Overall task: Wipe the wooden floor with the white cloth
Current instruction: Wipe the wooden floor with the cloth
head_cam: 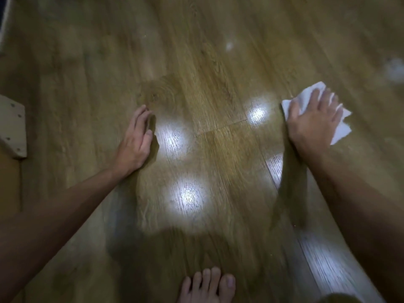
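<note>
White cloth [337, 127], crumpled into a loose wad, lies on the wooden floor [207, 84] at the right side of the view, and the person's right hand [312, 123] sits squarely on top of it. The fingers are spread and fairly straight, pressing the cloth flat against the boards rather than bunching it up; corners of the fabric stick out beyond the fingertips and past the outer edge of the palm. The left hand [136, 141] is well apart from the cloth, across several planks, resting on the floor with its fingers extended and relaxed, holding nothing.

Between the two hands the boards carry bright round patches of reflected light [188, 197], and a seam between planks runs slantwise through the middle. A bare foot [207, 285] shows at the bottom edge, toes pointing up toward the gap between the hands. At the far left edge a pale bracket-like piece [13, 127] with small screw holes rests by the floor; what it belongs to I cannot tell. Much of the view is blurred.
</note>
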